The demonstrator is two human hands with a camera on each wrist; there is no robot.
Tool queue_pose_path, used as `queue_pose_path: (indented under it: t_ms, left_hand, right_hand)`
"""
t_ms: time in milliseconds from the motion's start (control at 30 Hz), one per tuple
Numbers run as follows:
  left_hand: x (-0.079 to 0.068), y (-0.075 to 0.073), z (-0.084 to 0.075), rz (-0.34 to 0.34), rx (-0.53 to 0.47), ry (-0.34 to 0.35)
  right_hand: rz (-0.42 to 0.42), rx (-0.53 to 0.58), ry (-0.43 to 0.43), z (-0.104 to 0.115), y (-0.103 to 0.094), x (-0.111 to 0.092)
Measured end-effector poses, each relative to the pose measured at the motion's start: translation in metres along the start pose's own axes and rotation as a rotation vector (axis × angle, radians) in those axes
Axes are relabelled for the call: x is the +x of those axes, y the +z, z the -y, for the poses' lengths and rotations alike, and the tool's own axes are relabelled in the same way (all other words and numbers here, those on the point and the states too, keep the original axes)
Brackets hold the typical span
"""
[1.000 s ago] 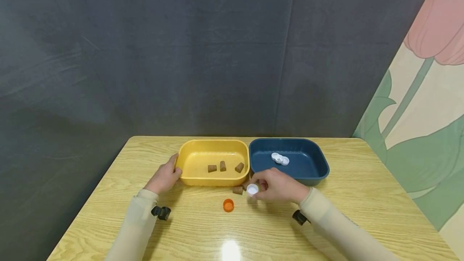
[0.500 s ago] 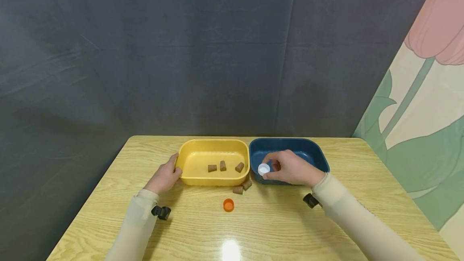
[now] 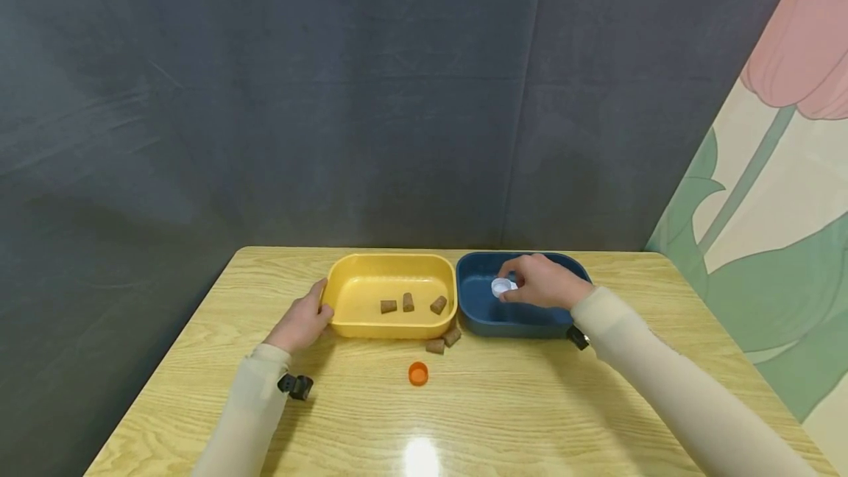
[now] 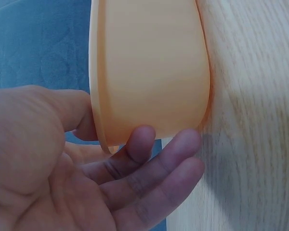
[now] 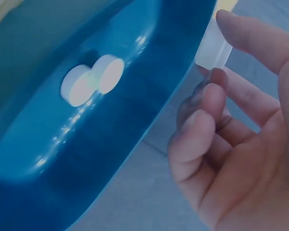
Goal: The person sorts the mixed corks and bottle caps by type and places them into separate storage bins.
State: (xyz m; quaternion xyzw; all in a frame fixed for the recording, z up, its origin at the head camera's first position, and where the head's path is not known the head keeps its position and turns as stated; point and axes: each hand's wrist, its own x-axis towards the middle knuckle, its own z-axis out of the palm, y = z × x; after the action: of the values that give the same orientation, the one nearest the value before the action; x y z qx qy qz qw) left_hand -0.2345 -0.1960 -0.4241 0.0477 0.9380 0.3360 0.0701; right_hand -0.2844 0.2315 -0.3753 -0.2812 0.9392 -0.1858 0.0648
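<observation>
In the head view my right hand (image 3: 545, 282) pinches a white bottle cap (image 3: 500, 287) over the navy blue tray (image 3: 486, 329). The right wrist view shows that cap (image 5: 213, 45) between thumb and fingers, above the tray's rim. Joined white caps (image 5: 92, 80) lie on the tray floor there. My left hand (image 3: 302, 322) grips the left end of the yellow tray (image 3: 391, 331). In the left wrist view the thumb lies at the tray's rim (image 4: 98, 72), and the other fingers curl against its outer side. Inside the yellow tray are 3 brown corks (image 3: 408, 302).
Two more corks (image 3: 435, 346) lie on the wooden table (image 3: 351, 418) in front of the yellow tray. An orange cap (image 3: 418, 374) sits nearer to me. Both trays stand side by side, with a dark curtain (image 3: 371, 131) behind the table.
My right hand has carried the white cap up and to the right, from the table near the corks to above the blue tray. The left hand keeps its place on the yellow tray.
</observation>
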Motion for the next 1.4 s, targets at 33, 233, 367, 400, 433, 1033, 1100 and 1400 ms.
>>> queue_pose_path:
  t_ms: [33, 233, 367, 400, 433, 1033, 1100, 1400]
  left_hand:
    - [0.0, 0.0, 0.0, 0.001, 0.004, 0.002]
    - [0.0, 0.0, 0.0, -0.007, 0.021, 0.008]
    - [0.0, 0.0, -0.001, -0.002, 0.01, 0.006]
    - [-0.001, -0.001, -0.001, 0.002, 0.005, 0.004]
    - [-0.001, -0.001, -0.002, 0.003, 0.003, 0.002]
    - [0.001, -0.001, 0.0, 0.002, 0.003, 0.008]
    - [0.001, -0.001, 0.0, 0.001, 0.004, 0.007]
    - [-0.001, 0.002, 0.001, 0.006, -0.006, 0.008]
  right_hand:
    - [0.01, -0.005, 0.009, -0.002, 0.001, 0.002]
    - [0.066, -0.017, 0.069, -0.011, 0.001, 0.014]
    - [0.091, -0.048, 0.111, -0.018, 0.002, 0.021]
    - [0.1, -0.055, 0.127, -0.02, 0.002, 0.023]
    - [0.109, -0.063, 0.132, -0.022, 0.003, 0.025]
    - [0.189, -0.107, 0.216, -0.033, 0.01, 0.041]
    - [0.193, -0.1, 0.215, -0.035, 0.011, 0.041]
    - [0.198, -0.082, 0.209, -0.034, 0.011, 0.039]
